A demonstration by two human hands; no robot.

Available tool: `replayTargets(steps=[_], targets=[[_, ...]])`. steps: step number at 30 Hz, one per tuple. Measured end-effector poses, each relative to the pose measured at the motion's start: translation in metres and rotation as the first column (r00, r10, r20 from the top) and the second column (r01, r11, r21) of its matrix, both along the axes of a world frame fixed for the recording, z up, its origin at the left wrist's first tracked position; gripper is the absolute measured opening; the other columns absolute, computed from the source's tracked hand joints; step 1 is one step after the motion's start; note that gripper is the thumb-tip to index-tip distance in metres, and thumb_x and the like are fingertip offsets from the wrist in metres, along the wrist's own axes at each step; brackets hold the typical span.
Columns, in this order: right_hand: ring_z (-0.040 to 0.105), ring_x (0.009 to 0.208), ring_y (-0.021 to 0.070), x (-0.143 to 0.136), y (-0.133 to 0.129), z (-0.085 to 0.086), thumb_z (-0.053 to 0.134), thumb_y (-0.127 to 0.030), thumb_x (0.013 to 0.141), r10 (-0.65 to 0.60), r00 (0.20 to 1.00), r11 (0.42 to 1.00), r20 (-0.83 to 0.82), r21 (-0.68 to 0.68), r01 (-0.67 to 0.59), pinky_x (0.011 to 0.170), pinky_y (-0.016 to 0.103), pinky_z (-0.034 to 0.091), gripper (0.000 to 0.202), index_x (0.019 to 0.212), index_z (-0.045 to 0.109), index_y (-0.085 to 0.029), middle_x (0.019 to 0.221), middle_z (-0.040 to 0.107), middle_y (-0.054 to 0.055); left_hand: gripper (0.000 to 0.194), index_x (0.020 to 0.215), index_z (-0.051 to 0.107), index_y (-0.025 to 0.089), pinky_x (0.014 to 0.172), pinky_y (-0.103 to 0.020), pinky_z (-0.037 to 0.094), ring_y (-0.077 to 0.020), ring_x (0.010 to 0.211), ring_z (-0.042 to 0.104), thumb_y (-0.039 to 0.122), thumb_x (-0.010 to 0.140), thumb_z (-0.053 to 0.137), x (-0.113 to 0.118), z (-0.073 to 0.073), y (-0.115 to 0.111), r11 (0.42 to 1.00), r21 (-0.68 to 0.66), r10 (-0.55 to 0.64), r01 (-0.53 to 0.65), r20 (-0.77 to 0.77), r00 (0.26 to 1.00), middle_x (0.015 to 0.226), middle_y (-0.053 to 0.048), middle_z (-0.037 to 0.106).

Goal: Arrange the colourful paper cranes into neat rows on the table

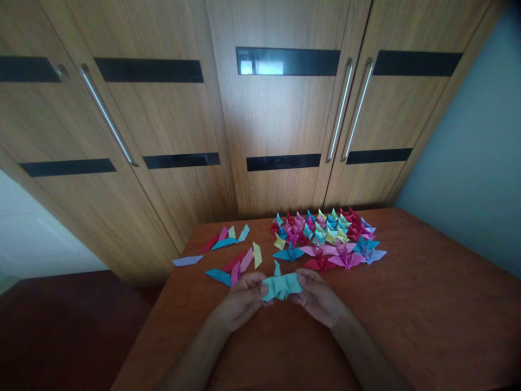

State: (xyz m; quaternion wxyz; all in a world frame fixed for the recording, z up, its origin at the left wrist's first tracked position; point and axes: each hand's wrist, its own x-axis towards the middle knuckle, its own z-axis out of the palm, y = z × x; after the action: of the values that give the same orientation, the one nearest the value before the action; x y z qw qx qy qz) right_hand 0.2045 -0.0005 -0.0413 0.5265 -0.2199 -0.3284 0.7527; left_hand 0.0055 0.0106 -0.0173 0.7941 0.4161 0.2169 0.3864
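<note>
A mint-green origami crane (280, 286) is held up between my two hands, its wings spread and one thin point standing upward. My left hand (243, 302) pinches the left wing between thumb and fingers. On the other side, my right hand (319, 297) grips the right wing the same way. Just beyond my left hand lie folded paper strips, among them a blue piece (218, 276), a pink piece (246, 260) and a yellow piece (257, 255). Past my right hand sit finished paper cranes, including a blue crane (290, 253) and a red crane (321, 262).
Rows of colourful paper cranes (317, 228) stand close together at the table's back. More folded strips (224, 243) and a lavender strip (188, 261) lie at the left. The brown table (427, 304) meets a wooden wardrobe (280, 119) with metal handles. A pale wall (468, 163) rises at right.
</note>
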Motion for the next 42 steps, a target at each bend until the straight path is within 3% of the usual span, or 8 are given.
replayTargets(steps=[12, 20, 24, 27, 31, 34, 36, 42], targets=[[0.030, 0.044, 0.0050, 0.007, 0.006, -0.002, 0.071, -0.044, 0.072, -0.099, 0.994, 0.995, 0.042, -0.006, 0.099, 0.045, 0.020, 0.025, 0.040, 0.056, 0.046, -0.018, 0.046, 0.036, -0.008, 0.038, 0.062, 0.052, 0.016, 0.054, -0.021, 0.037, -0.0082, 0.055, 0.046, 0.043, 0.063, 0.078, -0.007, -0.005, 0.008, 0.984, 0.018, 0.179, -0.179, -0.038, 0.983, 0.056, 0.004, 0.050], [0.048, 0.057, 0.0097, 0.008, 0.010, 0.002, 0.068, -0.049, 0.072, -0.207, 0.938, 0.978, 0.276, 0.030, 0.207, 0.052, 0.022, 0.033, 0.034, 0.069, 0.055, -0.018, 0.062, 0.055, -0.002, 0.030, 0.068, 0.053, 0.016, 0.051, -0.019, 0.032, -0.0067, 0.052, 0.043, 0.042, 0.075, 0.067, -0.009, 0.004, 0.016, 0.949, 0.134, 0.310, -0.285, -0.239, 0.920, 0.056, 0.004, 0.051], [0.046, 0.056, 0.0084, 0.007, 0.014, -0.004, 0.066, -0.049, 0.074, -0.308, 0.867, 0.950, 0.392, 0.080, 0.302, 0.050, 0.021, 0.030, 0.034, 0.068, 0.056, -0.017, 0.063, 0.055, -0.002, 0.029, 0.073, 0.058, 0.016, 0.053, -0.019, 0.034, -0.0093, 0.056, 0.049, 0.044, 0.077, 0.063, -0.012, 0.002, 0.021, 0.909, 0.282, 0.405, -0.306, -0.434, 0.805, 0.061, 0.002, 0.057], [0.045, 0.055, 0.0081, 0.006, 0.016, -0.009, 0.066, -0.049, 0.074, -0.338, 0.844, 0.937, 0.416, 0.062, 0.345, 0.050, 0.021, 0.030, 0.034, 0.068, 0.056, -0.018, 0.063, 0.054, -0.002, 0.029, 0.074, 0.061, 0.016, 0.060, -0.023, 0.039, -0.0135, 0.064, 0.054, 0.044, 0.078, 0.059, -0.012, -0.002, 0.024, 0.850, 0.432, 0.504, -0.300, -0.507, 0.699, 0.066, 0.000, 0.060], [0.046, 0.057, 0.0092, 0.006, 0.016, -0.010, 0.066, -0.053, 0.072, -0.349, 0.835, 0.932, 0.426, 0.059, 0.359, 0.050, 0.021, 0.030, 0.036, 0.068, 0.057, -0.018, 0.064, 0.055, -0.002, 0.016, 0.083, 0.065, 0.019, 0.078, -0.031, 0.041, -0.0203, 0.084, 0.057, 0.033, 0.075, 0.062, -0.010, -0.002, 0.023, 0.655, 0.721, 0.713, -0.225, -0.491, 0.500, 0.087, -0.003, 0.065], [0.046, 0.058, 0.0100, 0.006, 0.016, -0.008, 0.065, -0.054, 0.072, -0.349, 0.829, 0.932, 0.436, 0.074, 0.354, 0.051, 0.021, 0.031, 0.037, 0.068, 0.057, -0.018, 0.065, 0.056, -0.001, 0.017, 0.092, 0.065, 0.022, 0.084, -0.032, 0.041, -0.0211, 0.091, 0.056, 0.028, 0.077, 0.061, -0.005, 0.000, 0.017, 0.551, 0.823, 0.765, -0.134, -0.435, 0.476, 0.095, -0.004, 0.064], [0.046, 0.058, 0.0098, 0.005, 0.015, -0.008, 0.065, -0.054, 0.073, -0.345, 0.832, 0.935, 0.434, 0.079, 0.346, 0.051, 0.021, 0.032, 0.036, 0.068, 0.057, -0.018, 0.066, 0.056, -0.001, 0.020, 0.096, 0.064, 0.023, 0.082, -0.031, 0.042, -0.0197, 0.087, 0.057, 0.028, 0.078, 0.061, 0.000, -0.001, 0.013, 0.573, 0.812, 0.729, -0.113, -0.442, 0.523, 0.091, -0.003, 0.064], [0.046, 0.058, 0.0102, 0.004, 0.015, -0.007, 0.065, -0.056, 0.071, -0.319, 0.838, 0.944, 0.442, 0.068, 0.323, 0.053, 0.021, 0.033, 0.039, 0.068, 0.058, -0.018, 0.065, 0.056, 0.000, 0.024, 0.093, 0.067, 0.019, 0.064, -0.026, 0.043, -0.0165, 0.070, 0.057, 0.035, 0.076, 0.064, 0.012, -0.008, 0.010, 0.769, 0.616, 0.558, -0.167, -0.521, 0.646, 0.078, -0.002, 0.065]])
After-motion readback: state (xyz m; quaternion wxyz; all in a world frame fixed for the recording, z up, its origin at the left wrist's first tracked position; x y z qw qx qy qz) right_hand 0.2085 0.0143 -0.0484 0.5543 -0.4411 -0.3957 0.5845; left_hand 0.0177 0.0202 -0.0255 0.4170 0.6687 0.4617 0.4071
